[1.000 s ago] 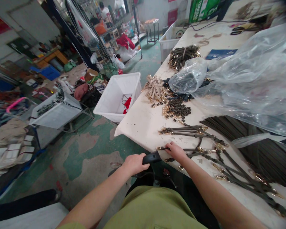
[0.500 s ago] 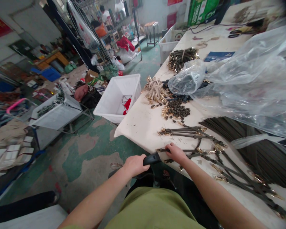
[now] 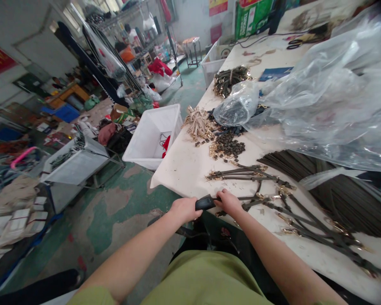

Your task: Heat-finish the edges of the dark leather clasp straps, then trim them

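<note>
My left hand [image 3: 184, 209] is closed around a smooth black handheld tool [image 3: 205, 203] at the table's near edge. Its exact kind I cannot make out. Right at the tool's far end, my right hand [image 3: 227, 202] pinches a dark olive strap [image 3: 246, 198], which runs away to the right over the table. More dark straps with gold-coloured metal clasps [image 3: 290, 231] lie beside and beyond my right hand. Just behind it is a small group of short straps [image 3: 235, 173] with metal ends.
On the white table [image 3: 178, 173] are a heap of small dark pieces [image 3: 230, 145], a beige strap bundle [image 3: 198, 120], a dark strap bundle [image 3: 231, 79], clear plastic sheeting [image 3: 330, 101] and long dark strips [image 3: 317, 190]. A white bin [image 3: 146, 133] stands left of the table.
The tool and my right hand have come together, so the strap end that stuck out past my fingers now meets the tool. The whole view has shifted slightly.
</note>
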`<state>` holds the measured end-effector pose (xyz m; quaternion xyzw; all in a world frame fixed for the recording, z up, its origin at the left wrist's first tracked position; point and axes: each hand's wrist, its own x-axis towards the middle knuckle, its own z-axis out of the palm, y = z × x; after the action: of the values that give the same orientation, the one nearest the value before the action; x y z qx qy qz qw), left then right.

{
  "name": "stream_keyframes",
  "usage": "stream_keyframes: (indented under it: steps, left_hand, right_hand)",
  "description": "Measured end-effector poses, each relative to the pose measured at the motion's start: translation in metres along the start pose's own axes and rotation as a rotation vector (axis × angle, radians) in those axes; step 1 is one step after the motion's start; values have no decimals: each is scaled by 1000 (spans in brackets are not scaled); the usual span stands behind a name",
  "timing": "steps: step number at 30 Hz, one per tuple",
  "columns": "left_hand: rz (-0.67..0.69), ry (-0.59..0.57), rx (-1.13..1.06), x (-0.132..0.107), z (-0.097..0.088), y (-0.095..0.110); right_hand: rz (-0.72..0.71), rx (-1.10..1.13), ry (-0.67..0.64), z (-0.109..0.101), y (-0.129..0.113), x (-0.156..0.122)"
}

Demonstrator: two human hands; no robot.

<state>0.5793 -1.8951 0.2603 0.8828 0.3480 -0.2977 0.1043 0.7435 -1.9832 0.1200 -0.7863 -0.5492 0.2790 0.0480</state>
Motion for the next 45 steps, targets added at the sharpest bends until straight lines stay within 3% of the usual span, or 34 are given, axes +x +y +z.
stream_keyframes:
  steps: [8, 14, 19, 22, 25, 31, 39, 45]
  left_hand:
    - [-37, 18, -34, -2, -10, -6]
    - [-82, 11, -110, -2, -16, -20]
    - [-74, 16, -119, 4, -16, -18]
    - [-56, 16, -109, 8, -20, -17]
    - [-50, 9, -96, 10, -25, -19]
    - [8, -9, -58, 25, -32, -10]
    - [62, -29, 22, 59, -43, 12]
    - [86, -88, 36, 89, -50, 42]
  right_hand:
    - [-92, -40, 35, -10, 4, -5]
    - [-28, -136, 15, -31, 36, -12]
    - [23, -108, 199, -57, 45, 16]
    - [103, -120, 209, -65, 37, 39]
    - [127, -112, 133, -60, 28, 51]
    - [-17, -21, 28, -42, 14, 48]
    - [-3, 29, 80, -36, 54, 31]
    - [-13, 86, 113, -35, 59, 28]
